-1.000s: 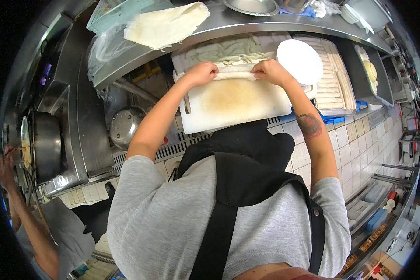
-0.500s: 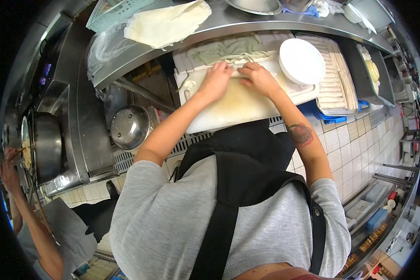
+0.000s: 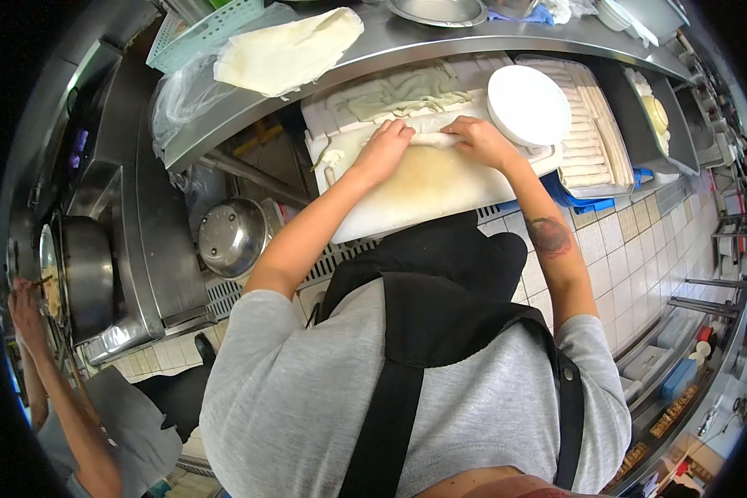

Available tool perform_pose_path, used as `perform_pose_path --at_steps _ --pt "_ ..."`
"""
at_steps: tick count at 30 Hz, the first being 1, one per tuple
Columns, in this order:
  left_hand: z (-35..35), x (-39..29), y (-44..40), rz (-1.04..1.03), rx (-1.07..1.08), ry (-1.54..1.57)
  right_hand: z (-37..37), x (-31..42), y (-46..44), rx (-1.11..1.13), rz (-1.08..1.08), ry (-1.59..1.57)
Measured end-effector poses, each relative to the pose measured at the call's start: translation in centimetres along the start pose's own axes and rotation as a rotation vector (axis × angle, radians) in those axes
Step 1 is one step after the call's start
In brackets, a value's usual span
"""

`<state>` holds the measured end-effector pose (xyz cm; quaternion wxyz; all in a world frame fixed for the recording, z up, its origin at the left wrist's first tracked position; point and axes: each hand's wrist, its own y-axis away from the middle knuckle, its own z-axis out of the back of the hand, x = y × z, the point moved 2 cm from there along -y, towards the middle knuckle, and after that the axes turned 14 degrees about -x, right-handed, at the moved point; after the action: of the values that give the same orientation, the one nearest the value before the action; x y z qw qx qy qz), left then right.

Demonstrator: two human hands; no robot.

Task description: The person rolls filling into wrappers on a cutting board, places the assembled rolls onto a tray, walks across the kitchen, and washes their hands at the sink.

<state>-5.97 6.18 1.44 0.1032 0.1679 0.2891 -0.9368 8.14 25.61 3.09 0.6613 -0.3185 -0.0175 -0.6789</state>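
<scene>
A white roll [image 3: 433, 139] lies across the far part of a white cutting board [image 3: 407, 192]. At its left end my left hand [image 3: 385, 148] has its fingers closed on it, and my right hand [image 3: 478, 141] grips the right end. Just beyond the hands is a crumpled pale green cloth [image 3: 407, 90]. A white bowl [image 3: 529, 105] stands to the right of my right hand. Beside the bowl, a tray holds several long white rolls [image 3: 588, 137].
On the steel shelf [image 3: 373, 51] above lie a pale sheet [image 3: 289, 51] and a metal dish [image 3: 440, 10]. A metal pot [image 3: 232, 236] stands at left below. A co-worker [image 3: 100, 415] is beside a large pot [image 3: 89, 278] at far left.
Since one second ago my left hand has moved nearer my right hand along the roll. Half a second ago the fingers lay flatter over it; my right hand has shifted slightly right.
</scene>
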Motion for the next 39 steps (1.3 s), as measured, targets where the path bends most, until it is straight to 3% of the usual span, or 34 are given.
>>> perform_pose_path --at_steps 5,11,18,31,34,39 --pt "1.4 -1.8 3.0 -0.054 0.046 0.102 1.2 3.5 2.1 0.118 -0.010 -0.031" --pt "1.7 -5.2 6.2 -0.064 -0.102 -0.106 1.6 6.0 5.1 -0.107 0.022 0.041" --pt "1.6 -6.0 6.6 -0.041 0.063 -0.055 0.0 7.1 8.0 -0.258 0.053 0.149" --pt "0.3 -2.8 1.9 0.024 0.185 -0.077 -0.2 2.4 4.8 -0.037 -0.034 0.083" --pt "-0.2 -2.5 2.2 0.023 0.164 -0.073 1.2 3.7 3.7 -0.150 -0.029 0.057" --pt "-0.4 -2.9 2.7 0.036 0.103 -0.065 8.1 8.0 -3.8 -0.643 0.110 0.119"
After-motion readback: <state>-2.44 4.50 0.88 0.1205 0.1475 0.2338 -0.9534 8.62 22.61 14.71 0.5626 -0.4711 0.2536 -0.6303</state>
